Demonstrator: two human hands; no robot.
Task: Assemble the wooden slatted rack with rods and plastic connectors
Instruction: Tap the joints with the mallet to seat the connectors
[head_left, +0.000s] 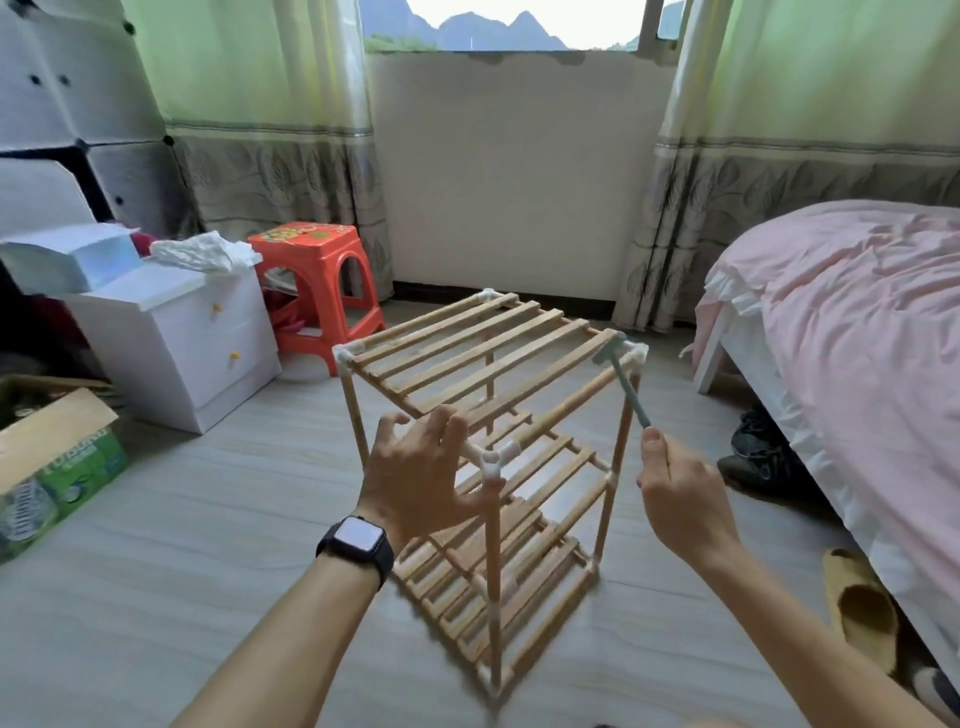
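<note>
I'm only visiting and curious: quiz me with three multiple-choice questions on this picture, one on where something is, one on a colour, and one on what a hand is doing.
1. Where is the head of the small hammer?
A) at the lowest shelf of the rack
B) by the connector at its far right top corner
C) under its middle shelf

2. What colour is the stool?
A) blue
B) orange-red
C) black

3. What is the right hand doing?
A) lying flat and open
B) hanging empty
C) holding the hammer's handle

Answers: 1 B, the head sits beside that white corner piece. 2 B, its seat and legs are bright orange-red. 3 C, its fingers pinch the handle's end.
</note>
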